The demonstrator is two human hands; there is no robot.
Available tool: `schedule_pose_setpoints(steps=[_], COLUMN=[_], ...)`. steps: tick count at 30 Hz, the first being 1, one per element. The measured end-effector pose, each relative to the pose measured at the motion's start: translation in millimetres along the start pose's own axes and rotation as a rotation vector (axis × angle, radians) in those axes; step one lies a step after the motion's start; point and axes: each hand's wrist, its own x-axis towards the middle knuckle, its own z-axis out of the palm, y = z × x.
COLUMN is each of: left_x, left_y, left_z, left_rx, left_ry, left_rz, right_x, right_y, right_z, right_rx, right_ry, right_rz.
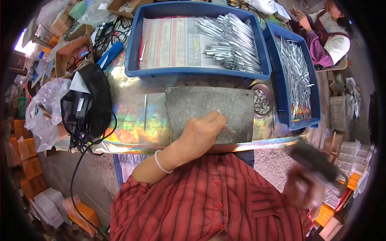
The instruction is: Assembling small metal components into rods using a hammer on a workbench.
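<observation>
My left hand [203,128], with a pale band at its wrist, is closed in a pinch over a dark grey metal plate [185,104]. A thin, shiny piece [230,129] shows just below its fingers; most of it is hidden. Off to the right of the table edge, my right hand [303,188] is raised and smeared by motion. It grips a dark, block-shaped tool [315,160], too blurred to name more exactly. A single thin metal rod [145,112] lies left of the plate. Right of the plate, a round dish [268,88] contains small metal pieces [261,105].
Behind the plate stands a blue tray [197,72] with newspaper and a pile of metal rods [237,38]. Another blue tray [317,104] of rods is at right. A black mesh bag [98,92] with cables sits at left. Another person [327,40] sits far right.
</observation>
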Motion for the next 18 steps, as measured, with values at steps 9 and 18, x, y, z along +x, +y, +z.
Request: schedule_pose_setpoints(steps=[9, 18], left_x=[-2.2, 4.0], left_y=[2.0, 19.3], left_z=[-11.3, -62.8], left_rx=[0.005, -1.447], left_ry=[-0.013, 0.103], left_rz=[-0.007, -0.637], right_x=[13.7, 18.0], right_y=[16.7, 89.8], right_z=[28.2, 116.2], right_rx=[-0.056, -0.202], right_ry=[0.251, 0.105], right_rz=[0.211, 0.241])
